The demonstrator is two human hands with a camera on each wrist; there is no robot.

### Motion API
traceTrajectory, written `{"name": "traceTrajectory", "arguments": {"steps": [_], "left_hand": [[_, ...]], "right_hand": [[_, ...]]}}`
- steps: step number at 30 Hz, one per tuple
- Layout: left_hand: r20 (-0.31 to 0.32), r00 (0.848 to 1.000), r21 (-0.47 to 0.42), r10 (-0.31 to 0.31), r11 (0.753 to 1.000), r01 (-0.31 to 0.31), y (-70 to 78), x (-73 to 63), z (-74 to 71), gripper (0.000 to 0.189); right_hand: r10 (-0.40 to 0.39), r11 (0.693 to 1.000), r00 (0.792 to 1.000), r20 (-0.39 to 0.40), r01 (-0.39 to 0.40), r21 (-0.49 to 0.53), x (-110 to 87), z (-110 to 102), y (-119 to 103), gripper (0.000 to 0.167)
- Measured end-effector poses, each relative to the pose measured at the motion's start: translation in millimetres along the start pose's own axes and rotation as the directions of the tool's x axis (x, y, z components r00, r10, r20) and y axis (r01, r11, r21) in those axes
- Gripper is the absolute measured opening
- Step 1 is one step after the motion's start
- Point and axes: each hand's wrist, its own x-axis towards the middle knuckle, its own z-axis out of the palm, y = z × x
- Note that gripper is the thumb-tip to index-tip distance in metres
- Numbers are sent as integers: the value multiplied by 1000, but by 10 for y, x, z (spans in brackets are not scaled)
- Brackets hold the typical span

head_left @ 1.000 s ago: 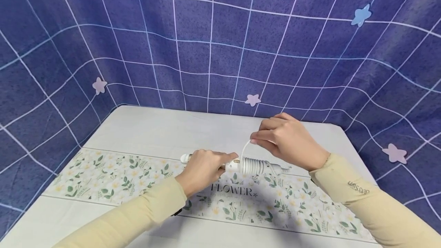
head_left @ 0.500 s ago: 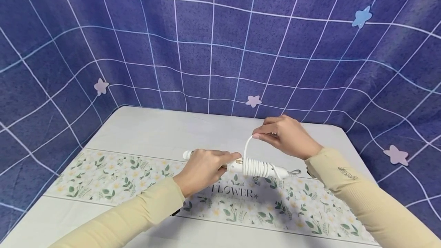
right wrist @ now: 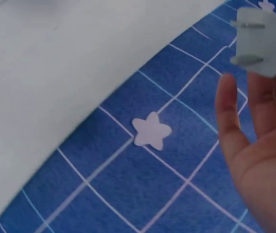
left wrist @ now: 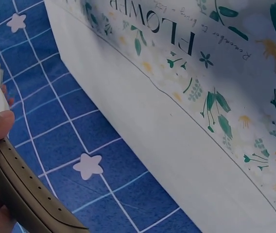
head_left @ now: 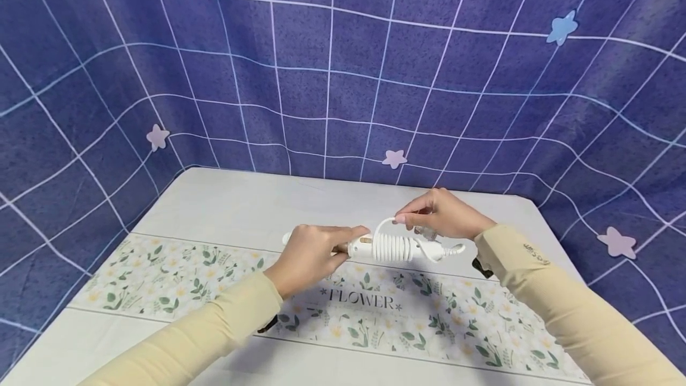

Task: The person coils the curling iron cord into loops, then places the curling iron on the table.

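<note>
My left hand (head_left: pixel 313 255) grips a curling iron by its bronze barrel (left wrist: pixel 28 187), holding it over the table. The iron's white handle (head_left: pixel 361 247) points right, and a white cord (head_left: pixel 393 249) is wound round it in several turns. From the turn nearest my left hand, the cord's loose end rises to my right hand (head_left: pixel 450 214), which pinches it between thumb and fingers. A two-pin plug (right wrist: pixel 258 41) hangs by the right hand, its pins facing the right wrist camera. Much of the barrel is hidden under my left hand; its white tip (head_left: pixel 286 237) shows beyond.
A white table (head_left: pixel 241 195) with a floral printed band (head_left: pixel 177 273) lies below both hands. Behind and beside it hangs a blue gridded cloth (head_left: pixel 300 100) with star shapes.
The iron's right end has swung up, and the cord's free loop now stands lower. My right hand has come down slightly over the last half second, and the plug shows under it.
</note>
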Motion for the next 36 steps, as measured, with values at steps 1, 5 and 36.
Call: {"name": "traceTrajectory", "arguments": {"steps": [1, 5, 36], "left_hand": [[-5, 1000, -9, -5, 1000, 5, -2, 3, -5, 57], [-22, 1000, -26, -5, 1000, 4, -2, 10, -20, 57], [-42, 965, 54, -259, 964, 261, -62, 102, 58, 45]], "right_hand": [[11, 999, 1000, 5, -11, 33, -13, 9, 20, 17], [22, 991, 1000, 16, -24, 135, -70, 64, 98, 18], [41, 999, 942, -332, -30, 38, -304, 866, 82, 21]]}}
